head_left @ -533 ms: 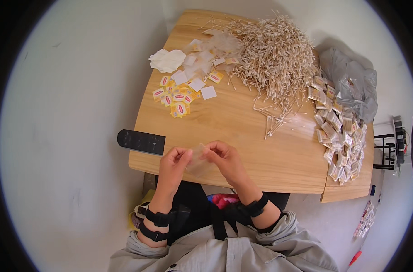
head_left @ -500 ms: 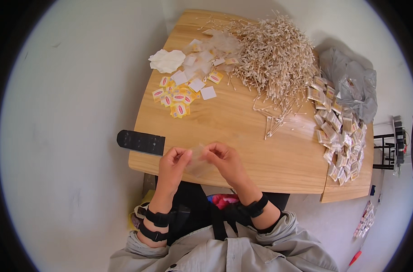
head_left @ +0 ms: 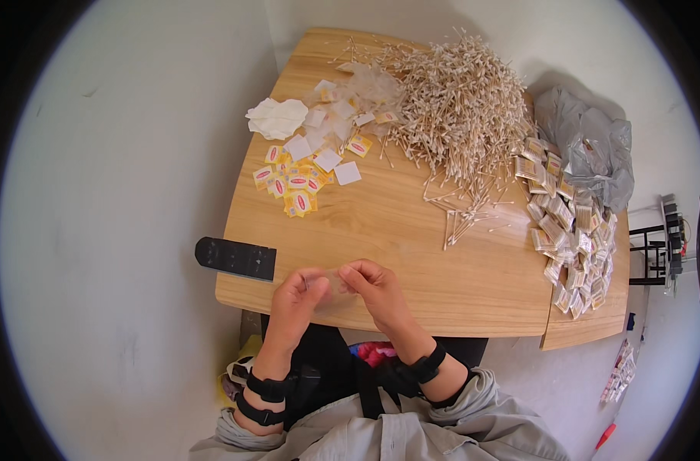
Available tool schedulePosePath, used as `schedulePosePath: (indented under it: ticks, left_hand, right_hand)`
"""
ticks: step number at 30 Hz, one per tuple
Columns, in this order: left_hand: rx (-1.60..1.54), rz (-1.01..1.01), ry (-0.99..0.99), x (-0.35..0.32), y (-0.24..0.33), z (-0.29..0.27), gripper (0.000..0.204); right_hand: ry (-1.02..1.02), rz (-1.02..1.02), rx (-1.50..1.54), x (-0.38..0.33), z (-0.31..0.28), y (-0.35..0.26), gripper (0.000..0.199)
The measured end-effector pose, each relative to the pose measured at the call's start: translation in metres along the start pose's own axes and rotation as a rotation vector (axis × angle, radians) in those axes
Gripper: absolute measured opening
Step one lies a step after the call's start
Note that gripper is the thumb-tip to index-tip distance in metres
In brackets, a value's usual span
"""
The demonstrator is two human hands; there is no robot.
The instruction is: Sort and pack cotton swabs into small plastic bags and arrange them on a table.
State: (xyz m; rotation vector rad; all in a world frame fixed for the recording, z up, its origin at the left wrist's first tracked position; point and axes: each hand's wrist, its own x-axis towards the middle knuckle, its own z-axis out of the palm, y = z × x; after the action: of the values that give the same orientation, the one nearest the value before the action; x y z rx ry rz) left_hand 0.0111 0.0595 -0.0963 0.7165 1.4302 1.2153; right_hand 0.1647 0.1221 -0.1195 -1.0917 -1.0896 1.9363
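Between my hands, at the near edge of the table [head_left: 381, 230], is a small clear plastic bag [head_left: 336, 296]. My left hand [head_left: 298, 298] pinches its left side with thumb and fingers. My right hand [head_left: 371, 290] pinches its upper right edge. The film is see-through, and I make out nothing inside it. Yellow-and-white printed cards [head_left: 298, 184] lie in a loose group beyond my left hand. Past them is a heap of clear bags [head_left: 369, 86]. A large pile of cotton swabs [head_left: 465, 107] covers the far middle of the table.
Filled swab packets [head_left: 573, 238] are heaped along the right side, below a grey plastic bag [head_left: 584, 146]. A black strip-shaped object [head_left: 236, 258] juts over the left edge. Crumpled white paper [head_left: 277, 119] lies at the far left. A wall [head_left: 135, 192] stands close on the left.
My hands still hold the clear bag; it now shows lower and flatter between them. The whole view has shifted slightly, with the table appearing lower. The piles look the same.
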Motion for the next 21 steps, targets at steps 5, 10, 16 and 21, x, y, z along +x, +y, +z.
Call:
schedulePosePath:
  ticks: [5, 10, 16, 21]
  left_hand:
    - [-0.070, 0.030, 0.033, 0.002, -0.010, 0.001, 0.013]
    - [-0.074, 0.064, 0.214, -0.006, -0.006, -0.015, 0.013]
    - [-0.132, 0.155, 0.128, -0.011, 0.000, 0.001, 0.014]
    - [-0.084, 0.109, 0.155, -0.018, -0.007, -0.004, 0.015]
  right_hand:
    - [-0.129, 0.082, -0.091, -0.008, -0.004, -0.011, 0.024]
    - [-0.145, -0.303, -0.165, -0.050, 0.014, -0.111, 0.027]
    - [-0.330, -0.488, -0.033, -0.222, -0.092, -0.176, 0.016]
    - [-0.420, -0.436, 0.128, -0.257, -0.113, -0.178, 0.013]
